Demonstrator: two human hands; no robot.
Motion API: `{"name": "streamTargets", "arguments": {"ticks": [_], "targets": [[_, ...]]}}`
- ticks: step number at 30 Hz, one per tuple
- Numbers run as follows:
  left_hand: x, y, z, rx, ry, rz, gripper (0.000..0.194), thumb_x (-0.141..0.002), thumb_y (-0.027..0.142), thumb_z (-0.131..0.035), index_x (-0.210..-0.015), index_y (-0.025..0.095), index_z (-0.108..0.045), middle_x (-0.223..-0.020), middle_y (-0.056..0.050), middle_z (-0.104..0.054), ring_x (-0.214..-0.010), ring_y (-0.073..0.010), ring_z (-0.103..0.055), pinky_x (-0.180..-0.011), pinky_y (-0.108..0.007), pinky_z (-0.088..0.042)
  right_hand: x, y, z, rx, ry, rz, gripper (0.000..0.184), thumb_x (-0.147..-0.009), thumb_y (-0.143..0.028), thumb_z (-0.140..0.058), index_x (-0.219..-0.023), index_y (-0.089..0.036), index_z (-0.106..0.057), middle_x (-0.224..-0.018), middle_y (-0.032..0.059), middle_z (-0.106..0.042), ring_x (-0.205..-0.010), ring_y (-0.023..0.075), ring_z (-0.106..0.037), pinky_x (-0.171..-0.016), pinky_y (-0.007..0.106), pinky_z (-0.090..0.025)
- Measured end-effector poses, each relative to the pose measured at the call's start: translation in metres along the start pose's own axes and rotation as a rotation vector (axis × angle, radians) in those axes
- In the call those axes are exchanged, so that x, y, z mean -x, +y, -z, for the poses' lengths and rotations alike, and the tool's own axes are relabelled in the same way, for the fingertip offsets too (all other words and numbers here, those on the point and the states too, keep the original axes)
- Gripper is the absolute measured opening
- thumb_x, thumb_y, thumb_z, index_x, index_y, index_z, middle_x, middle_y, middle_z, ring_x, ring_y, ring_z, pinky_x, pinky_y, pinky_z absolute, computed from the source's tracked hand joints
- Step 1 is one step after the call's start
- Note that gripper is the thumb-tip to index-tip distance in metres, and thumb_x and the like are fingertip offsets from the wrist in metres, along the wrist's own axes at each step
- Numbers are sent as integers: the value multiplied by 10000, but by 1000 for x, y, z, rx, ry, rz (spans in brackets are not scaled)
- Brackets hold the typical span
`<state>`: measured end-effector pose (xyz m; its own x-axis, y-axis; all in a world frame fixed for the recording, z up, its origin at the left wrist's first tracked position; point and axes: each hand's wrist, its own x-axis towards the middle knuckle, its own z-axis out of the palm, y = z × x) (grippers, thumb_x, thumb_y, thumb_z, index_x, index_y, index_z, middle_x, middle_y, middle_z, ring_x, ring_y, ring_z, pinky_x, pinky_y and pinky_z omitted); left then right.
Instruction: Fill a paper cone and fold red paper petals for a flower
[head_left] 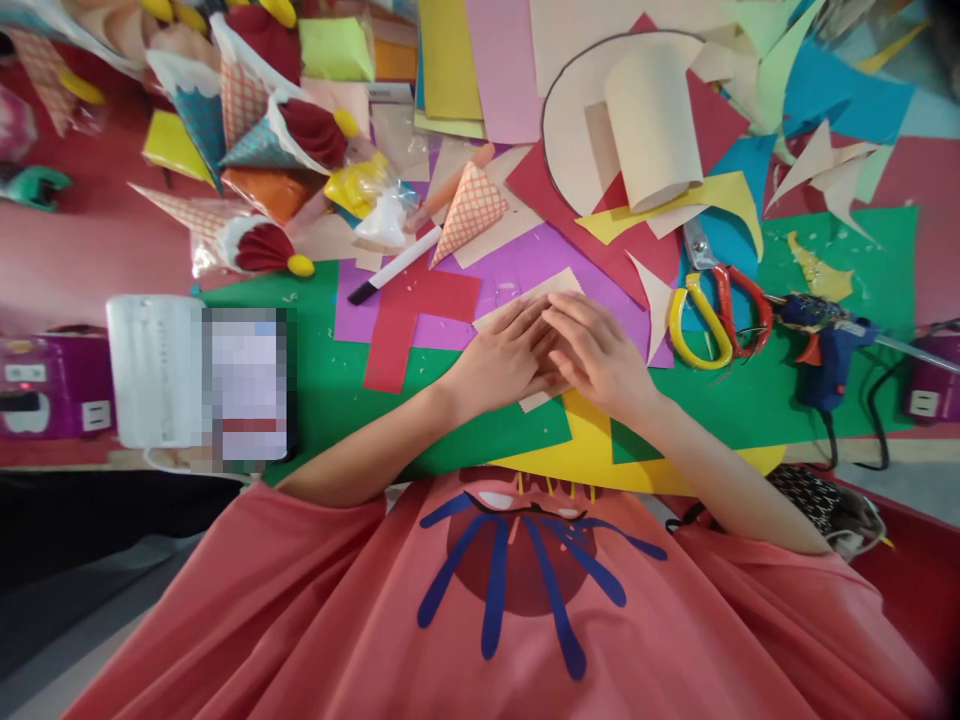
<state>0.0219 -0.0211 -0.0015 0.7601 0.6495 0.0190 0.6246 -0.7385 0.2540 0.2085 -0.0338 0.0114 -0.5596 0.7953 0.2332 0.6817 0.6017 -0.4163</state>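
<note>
My left hand [506, 352] and my right hand [600, 355] meet over the middle of the table, their fingertips overlapping. The fingers of both hands are stretched out and slightly curved. Beneath them lies a beige paper piece with zigzag edges [566, 284], largely covered. Whether anything sits under the palms is hidden. Just beyond the hands, a checked paper cone [472, 208] rests beside a white marker with a black cap [394, 266]. Red paper strips [396, 345] lie to the left, on purple paper [356, 325].
Scissors with yellow and red handles [720, 310] and a blue glue gun [829, 355] lie on the right. A cream paper cylinder [652, 125] stands at the back. Several finished paper cones [244, 105] crowd the back left, above a phone [251, 385] and green sheet [322, 400].
</note>
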Motion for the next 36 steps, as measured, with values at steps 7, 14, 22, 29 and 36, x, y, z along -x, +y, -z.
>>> {"name": "streamTargets", "arguments": {"ticks": [7, 14, 22, 29, 36], "targets": [[0, 0, -1, -4, -16, 45, 715, -908, 518, -456, -1426, 28, -406, -1532, -188, -393, -1466, -311, -315, -1228, -455, -260, 2, 0, -13, 52, -243, -142, 693, -985, -504, -277, -1533, -83, -234, -1609, 150, -250, -1513, 264, -196, -1225, 506, -218], [1, 0, -2, 38, -8, 54, 793, -902, 563, -455, -1464, 16, -338, -1563, -195, -335, -1486, -321, -262, -1232, -455, -230, 4, 2, -11, 92, -228, -161, 684, -983, -498, -304, -1535, -100, -242, -1599, 141, -279, -1500, 258, -236, -1225, 483, -232], [18, -17, -3, 82, 73, 138, 986, -831, 732, -427, -1531, 81, -181, -1585, -199, -282, -1487, -317, -266, -1225, -460, -204, 4, 0, -8, 106, -228, -153, 687, -973, -517, -332, -1529, -116, -273, -1589, 148, -292, -1492, 289, -255, -1216, 530, -208], [21, -17, -2, 83, 70, 137, 1008, -820, 751, -416, -1513, 48, -213, -1578, -230, -274, -1485, -347, -256, -1224, -496, -181, 16, 7, 7, 113, -226, -168, 688, -967, -522, -359, -1521, -120, -285, -1578, 169, -323, -1482, 316, -274, -1196, 548, -242], [13, -44, 29, 192, 346, 298, 653, -917, 606, -414, -1440, 217, -360, -1514, -137, -420, -1430, -299, -360, -1178, -497, -290, 9, 14, 15, 72, 12, -295, 474, -917, -543, -473, -1203, -179, -575, -1390, 186, -526, -1327, 365, -469, -1058, 607, -407]]}}
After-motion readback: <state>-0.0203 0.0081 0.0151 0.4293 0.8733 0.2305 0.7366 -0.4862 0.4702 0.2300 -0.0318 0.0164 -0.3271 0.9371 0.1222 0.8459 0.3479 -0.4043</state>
